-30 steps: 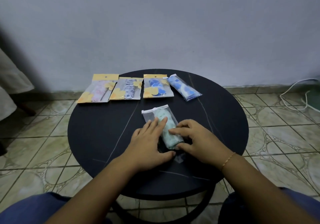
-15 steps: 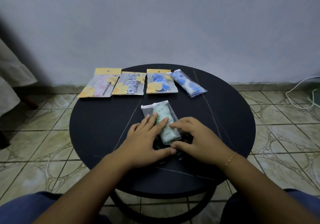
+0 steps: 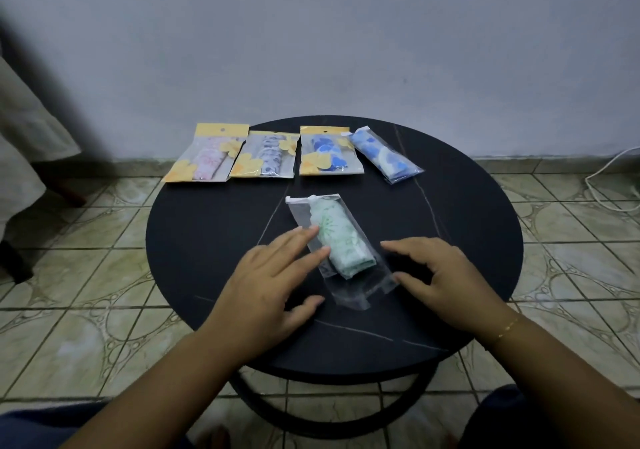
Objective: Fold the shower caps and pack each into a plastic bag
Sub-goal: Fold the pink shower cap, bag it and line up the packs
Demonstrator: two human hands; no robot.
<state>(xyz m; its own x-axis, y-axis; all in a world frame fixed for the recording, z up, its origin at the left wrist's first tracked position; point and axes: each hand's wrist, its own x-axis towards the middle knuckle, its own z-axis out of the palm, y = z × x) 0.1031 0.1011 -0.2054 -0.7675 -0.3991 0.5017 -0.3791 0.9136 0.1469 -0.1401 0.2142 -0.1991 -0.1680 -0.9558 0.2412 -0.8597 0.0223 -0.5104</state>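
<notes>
A green cap [image 3: 337, 240], folded, lies inside a clear bag [image 3: 341, 251] at the middle of the round black bench [image 3: 194, 240]. The left hand [image 3: 273, 282] has straight fingers, their tips resting on the bag's left edge; it grips nothing. The right hand [image 3: 440, 278] sits just right of the bag, fingers loosely bent and spread, holding nothing. 4 packed bags [image 3: 291, 154] line the bench's far edge

Your two forearms are bare, no sleeves showing. Well back from the fingers of your right hand [image 3: 446, 282], a thin gold chain bracelet [image 3: 506, 328] circles the wrist. Your left hand [image 3: 266, 285] wears nothing. Dark blue trousers [image 3: 41, 428] cover your knees.
</notes>
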